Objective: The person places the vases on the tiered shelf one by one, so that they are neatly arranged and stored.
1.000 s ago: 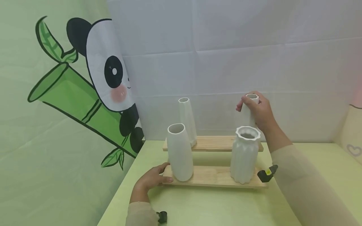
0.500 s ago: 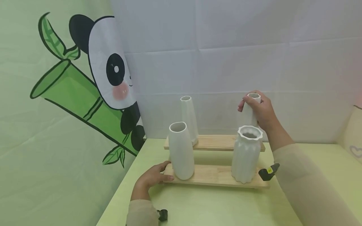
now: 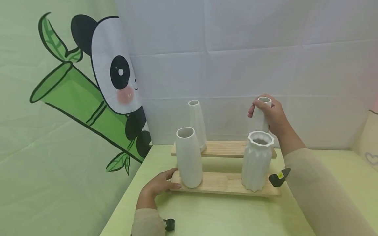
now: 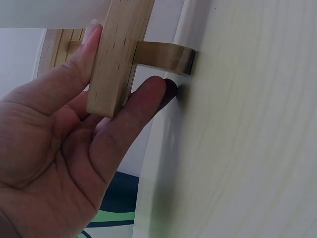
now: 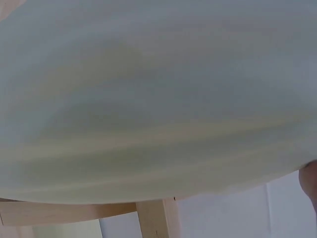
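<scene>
My left hand (image 3: 157,185) grips the left end of the front wooden shelf board (image 3: 221,183). In the left wrist view, the thumb lies on the upper face of that board (image 4: 119,54) and fingers reach beneath it, beside a short wooden foot (image 4: 166,55). At the back right, my right hand (image 3: 274,116) holds a slim white vase (image 3: 260,121) around its neck, with its base hidden behind a ribbed white vase with a scalloped rim (image 3: 257,164). On the front board's left stands a smooth white vase (image 3: 189,160). Behind it is another slim white vase (image 3: 197,123).
The back board (image 3: 225,149) lies higher and farther away than the front one. Both stand on a pale yellow-green table (image 3: 212,213), near a white cloth backdrop (image 3: 236,72). A green panda-print cloth (image 3: 59,141) hangs at left. White ribbed surface (image 5: 158,99) fills most of the right wrist view.
The head view has shifted slightly. Both hands keep their holds, and the vases and boards stay in place.
</scene>
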The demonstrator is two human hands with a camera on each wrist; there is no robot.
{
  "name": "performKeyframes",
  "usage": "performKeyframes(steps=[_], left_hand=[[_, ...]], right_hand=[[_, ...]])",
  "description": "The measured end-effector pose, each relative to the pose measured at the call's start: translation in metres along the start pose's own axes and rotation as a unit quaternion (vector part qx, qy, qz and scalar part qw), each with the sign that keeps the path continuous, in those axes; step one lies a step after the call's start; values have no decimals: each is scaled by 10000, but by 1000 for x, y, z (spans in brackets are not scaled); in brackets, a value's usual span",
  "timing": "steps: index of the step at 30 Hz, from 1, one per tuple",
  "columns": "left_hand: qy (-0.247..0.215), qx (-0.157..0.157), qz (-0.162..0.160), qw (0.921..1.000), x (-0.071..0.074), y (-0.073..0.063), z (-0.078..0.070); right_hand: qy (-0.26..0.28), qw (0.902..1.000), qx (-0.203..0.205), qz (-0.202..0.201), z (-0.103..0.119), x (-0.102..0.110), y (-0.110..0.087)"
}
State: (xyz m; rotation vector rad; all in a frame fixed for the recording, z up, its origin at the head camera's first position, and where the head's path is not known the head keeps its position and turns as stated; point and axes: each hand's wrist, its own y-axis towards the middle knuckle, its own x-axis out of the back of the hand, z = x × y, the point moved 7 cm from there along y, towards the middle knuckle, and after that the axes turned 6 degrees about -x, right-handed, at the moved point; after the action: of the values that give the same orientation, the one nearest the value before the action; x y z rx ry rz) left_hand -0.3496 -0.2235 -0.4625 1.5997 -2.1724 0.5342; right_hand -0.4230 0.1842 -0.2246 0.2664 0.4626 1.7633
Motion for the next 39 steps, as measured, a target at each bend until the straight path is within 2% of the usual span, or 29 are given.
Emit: performKeyframes(steps=[7,21,27,33,39], left_hand=[[22,-17,-8,10000,0,-1,-3],[-26,-26,-80,10000,0,-4,-7],[20,-11,-53,10000,0,-4,-4],[93,-104,-1,9999,2,-2,0],[179,-67,-31,9998,4,-2,4]], right_hand=[[189,9998,0,-39,0,-2,1],[-348,9968,42,-721,18,-18,-14],[-672,9939,65,-874,21,-19,-17],[-1153,9891,-108,-906,24,-22,-21],[-1592,9813,-305,-1035,27,-26,-26]])
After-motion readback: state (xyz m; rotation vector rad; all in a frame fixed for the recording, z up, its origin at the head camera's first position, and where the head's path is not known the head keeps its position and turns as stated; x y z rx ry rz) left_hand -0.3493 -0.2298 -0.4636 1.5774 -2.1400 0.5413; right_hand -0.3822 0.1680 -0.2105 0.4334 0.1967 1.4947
